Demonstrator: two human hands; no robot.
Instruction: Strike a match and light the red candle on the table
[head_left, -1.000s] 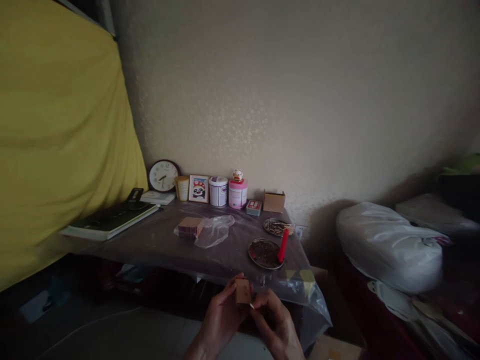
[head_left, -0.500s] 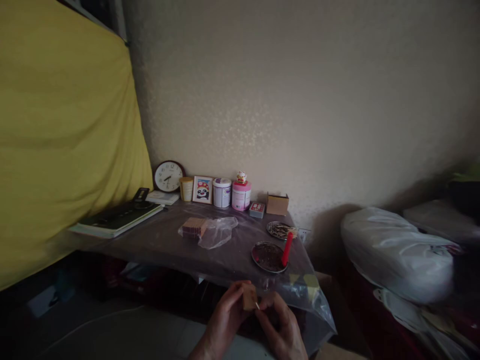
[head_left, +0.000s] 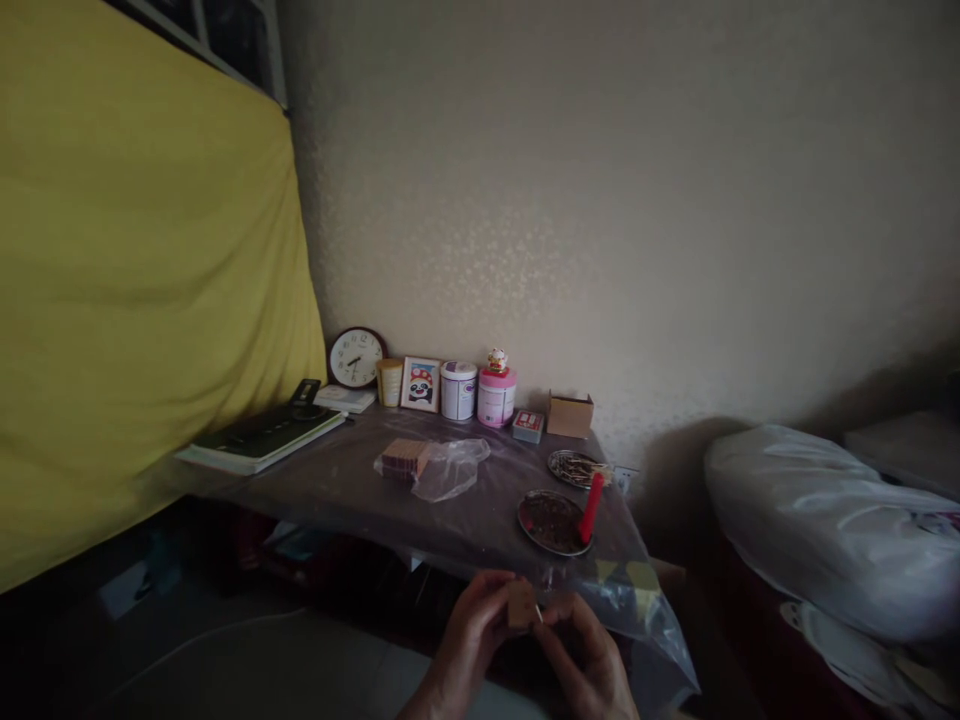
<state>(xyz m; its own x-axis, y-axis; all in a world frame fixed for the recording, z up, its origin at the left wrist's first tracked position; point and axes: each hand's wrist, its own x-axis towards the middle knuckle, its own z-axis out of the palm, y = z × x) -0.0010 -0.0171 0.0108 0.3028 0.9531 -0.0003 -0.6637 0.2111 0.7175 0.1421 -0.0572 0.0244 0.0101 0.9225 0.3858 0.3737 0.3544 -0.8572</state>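
My left hand (head_left: 474,625) grips a small brown matchbox (head_left: 520,606) between thumb and fingers, in front of the table's near edge. My right hand (head_left: 586,645) pinches a thin pale matchstick (head_left: 538,614), its tip close to the side of the box; whether they touch I cannot tell. No flame shows. Beyond the hands, a red candle (head_left: 591,508) leans on the rim of a dark round metal plate (head_left: 551,525). Behind it, a second plate (head_left: 562,468) carries several loose sticks. A block of stacked matchboxes (head_left: 406,459) lies partly in a clear plastic bag (head_left: 454,468).
Plastic sheeting covers the table (head_left: 315,495). Along the wall stand a clock (head_left: 357,357), a cup (head_left: 389,383), a panda picture (head_left: 421,385), two tins, a card pack (head_left: 528,427) and a cardboard box (head_left: 570,415). A large book (head_left: 266,437) lies left; white bags (head_left: 810,530) sit right.
My view has turned slightly left, so the table and its things appear further right. Both hands keep their hold on the matchbox and matchstick, almost unmoved relative to each other.
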